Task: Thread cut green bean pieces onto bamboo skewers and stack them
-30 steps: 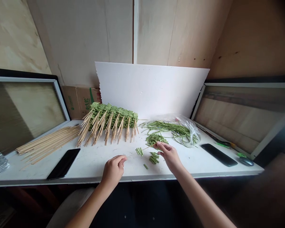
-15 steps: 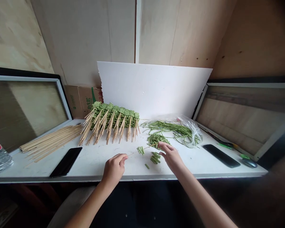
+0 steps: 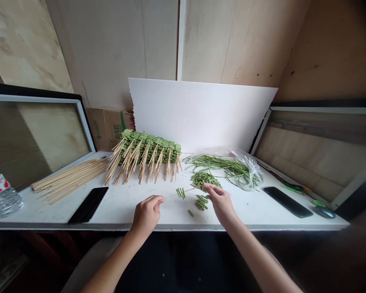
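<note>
A thin bamboo skewer [image 3: 171,196] stretches between my two hands just above the table, with several short cut pieces of green bean [image 3: 180,193] threaded side by side near its middle. My left hand [image 3: 147,212] pinches one end of it. At the other end the fingers of my right hand [image 3: 221,202] are closed on the skewer's tip area; the exact contact is partly hidden. Below the right hand lies a small stack of cut pieces [image 3: 201,202], and a single piece [image 3: 190,213] rests nearby. A larger heap of cut pieces [image 3: 205,179] is behind the right fingertips.
Finished bean skewers [image 3: 152,147] are piled at the back left, sticks facing forward. Bare skewers [image 3: 71,179], a black phone [image 3: 88,205] and a water bottle [image 3: 1,195] stand left. Long beans [image 3: 219,162] in a plastic bag, a dark phone-like slab [image 3: 287,202] and a mouse [image 3: 325,211] lie right.
The whole view has shifted slightly. Both hands keep their hold on the skewer, and the threaded pieces stay near its middle.
</note>
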A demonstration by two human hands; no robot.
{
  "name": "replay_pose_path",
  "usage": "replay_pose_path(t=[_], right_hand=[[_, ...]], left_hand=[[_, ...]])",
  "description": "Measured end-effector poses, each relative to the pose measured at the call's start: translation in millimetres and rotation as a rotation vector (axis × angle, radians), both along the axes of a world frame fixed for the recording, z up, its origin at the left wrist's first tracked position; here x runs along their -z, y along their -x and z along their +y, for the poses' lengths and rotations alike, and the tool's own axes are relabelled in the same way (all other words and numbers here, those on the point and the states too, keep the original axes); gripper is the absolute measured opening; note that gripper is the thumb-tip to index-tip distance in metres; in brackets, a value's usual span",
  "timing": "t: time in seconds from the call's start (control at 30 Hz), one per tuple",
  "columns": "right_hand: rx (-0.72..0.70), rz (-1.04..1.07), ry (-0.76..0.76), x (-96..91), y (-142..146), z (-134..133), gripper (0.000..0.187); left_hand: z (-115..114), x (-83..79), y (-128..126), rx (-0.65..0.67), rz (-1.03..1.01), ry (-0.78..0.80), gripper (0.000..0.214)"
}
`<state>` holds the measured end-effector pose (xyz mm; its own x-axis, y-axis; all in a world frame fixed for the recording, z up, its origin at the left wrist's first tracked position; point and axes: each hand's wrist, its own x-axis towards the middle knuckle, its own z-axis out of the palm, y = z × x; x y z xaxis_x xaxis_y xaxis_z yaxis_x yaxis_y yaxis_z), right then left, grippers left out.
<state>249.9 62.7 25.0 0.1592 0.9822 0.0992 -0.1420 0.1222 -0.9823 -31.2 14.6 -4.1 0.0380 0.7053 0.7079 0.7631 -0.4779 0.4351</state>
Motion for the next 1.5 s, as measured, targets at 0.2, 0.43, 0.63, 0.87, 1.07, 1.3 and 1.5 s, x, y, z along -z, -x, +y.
replay_pose_path(t=[0.2, 0.43, 0.63, 0.87, 1.07, 1.3, 1.5], right_hand=[[0.033, -0.006, 0.018, -2.1, 6, -5, 0.044], [0.050, -0.003, -0.079, -3.6, 8, -8, 0.039], [0.025, -0.025, -0.187, -11.1, 9, -14, 0.032], [-0.112, -0.075, -0.189, -2.5, 27, -24, 0.034], [-0.127, -0.079, -0.127, -3.3, 30, -27, 0.036], [-0.156, -0.152, -0.190, 3.6, 36, -29, 0.035], [-0.213, -0.279, -0.220, -10.1, 21, -23, 0.034]], left_hand=[[2, 5.3, 0, 0.008, 0.004, -0.031, 0.032], [-2, 2.2, -1, 0.030, 0.071, -0.067, 0.029], [-1, -0.6, 1, 0.039, 0.234, -0.058, 0.028], [-5, 0.4, -10, 0.072, 0.226, -0.045, 0.029], [-8, -5.3, -11, 0.057, 0.187, -0.094, 0.028], [-9, -4.4, -13, 0.069, 0.194, -0.034, 0.029], [-8, -6.7, -10, 0.043, 0.139, 0.037, 0.028]])
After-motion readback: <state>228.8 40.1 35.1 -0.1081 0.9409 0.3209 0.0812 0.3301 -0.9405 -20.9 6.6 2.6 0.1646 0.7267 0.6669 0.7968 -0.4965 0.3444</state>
